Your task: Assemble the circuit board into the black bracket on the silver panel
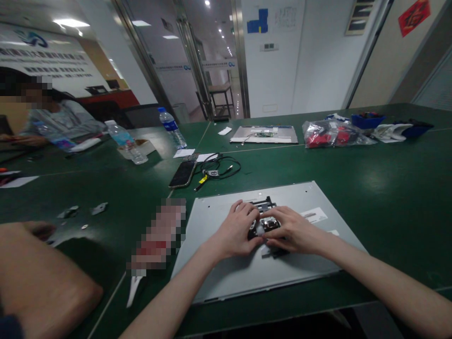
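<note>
A flat grey metal panel point(219, 278), like the back of a screen, lies on the table in front of me. Over its middle, my left hand point(237, 230) and my right hand point(292, 230) close in from either side on a small glossy dark part point(271, 223) with silvery highlights. Fingers of both hands curl around it, and a small whitish piece point(260, 230) shows between them. Dark bracket-like strips point(265, 203) stick out behind the hands, and more lie under my right hand. The part's exact kind is hidden by my fingers.
Left of the panel lies a blurred-out packet point(158, 235). A phone point(182, 174), a coiled cable point(222, 167) and water bottles point(172, 128) stand farther back. Behind are another panel point(289, 135) and plastic bags point(335, 134). Another person's arm point(45, 282) is at the left.
</note>
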Demonstrator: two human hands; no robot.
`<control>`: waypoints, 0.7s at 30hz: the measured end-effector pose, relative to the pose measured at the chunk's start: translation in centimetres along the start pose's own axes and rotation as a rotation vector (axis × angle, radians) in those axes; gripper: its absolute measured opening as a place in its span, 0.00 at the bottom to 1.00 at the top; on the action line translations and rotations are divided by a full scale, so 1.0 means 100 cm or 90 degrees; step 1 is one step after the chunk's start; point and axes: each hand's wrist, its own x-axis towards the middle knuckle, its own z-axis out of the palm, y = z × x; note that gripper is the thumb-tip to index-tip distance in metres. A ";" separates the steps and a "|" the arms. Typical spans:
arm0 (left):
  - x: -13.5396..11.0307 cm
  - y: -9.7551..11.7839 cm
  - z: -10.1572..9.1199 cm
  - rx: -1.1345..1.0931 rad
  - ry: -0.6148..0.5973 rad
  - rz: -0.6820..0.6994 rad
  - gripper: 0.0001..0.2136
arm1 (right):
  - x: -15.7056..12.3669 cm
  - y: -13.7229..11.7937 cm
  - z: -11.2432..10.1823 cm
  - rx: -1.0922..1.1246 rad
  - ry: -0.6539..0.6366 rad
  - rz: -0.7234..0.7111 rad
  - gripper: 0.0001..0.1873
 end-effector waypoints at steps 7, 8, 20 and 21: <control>0.000 0.000 -0.001 -0.024 0.012 0.004 0.21 | 0.000 -0.001 0.002 -0.005 -0.017 0.011 0.09; 0.001 0.001 -0.003 -0.027 0.011 0.004 0.21 | 0.000 -0.001 0.002 -0.005 -0.018 0.012 0.10; 0.001 -0.003 0.000 -0.020 0.035 -0.011 0.10 | -0.001 -0.001 0.003 -0.004 -0.006 -0.002 0.08; 0.001 -0.003 0.000 -0.019 0.038 -0.009 0.10 | -0.001 -0.001 0.003 -0.007 -0.004 -0.001 0.09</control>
